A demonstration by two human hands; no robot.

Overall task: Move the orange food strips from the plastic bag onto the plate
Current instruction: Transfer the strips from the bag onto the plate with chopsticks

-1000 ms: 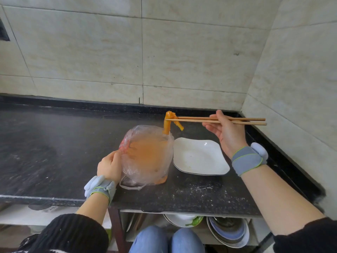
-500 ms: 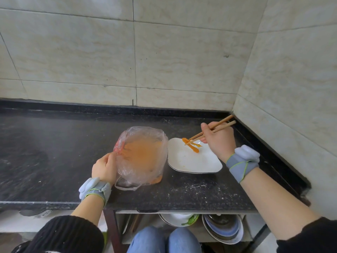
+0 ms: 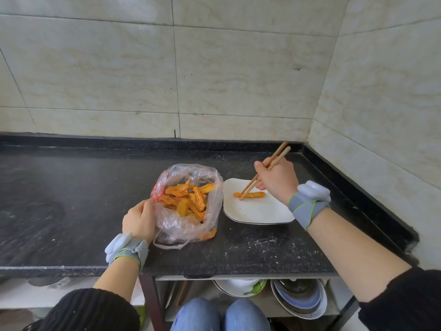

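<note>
Orange food strips [image 3: 188,199], glossy with sauce, are lying heaped inside the crumpled clear plastic bag [image 3: 191,228], which is standing open-mouthed just left of the white square ceramic plate [image 3: 260,213] on the black speckled stone desk [image 3: 71,199]. One lone orange strip [image 3: 253,194] is lying on the plate's far half.

In the head view, the right hand [image 3: 278,181] is hovering over the plate's far edge. Its fingers are curling round a pair of long wooden chopsticks [image 3: 269,166], whose tips are touching the lone strip near its left end. Whether the tips are pinching the strip or lying loose against it, I cannot tell. The left hand [image 3: 139,220], on the side of the bag away from the plate, is pinching the bag's rim and holding the mouth wide.

The step in hand looks like setting this strip down. Doing it well probably means spreading the tips gently so the sticky piece is coming free without being dragged. It should be left toward one side of the plate, since many pieces are waiting. The bag is soft and likely to slump, so the left hand's pinch matters, with the mouth facing the plate for a short carry.
</note>
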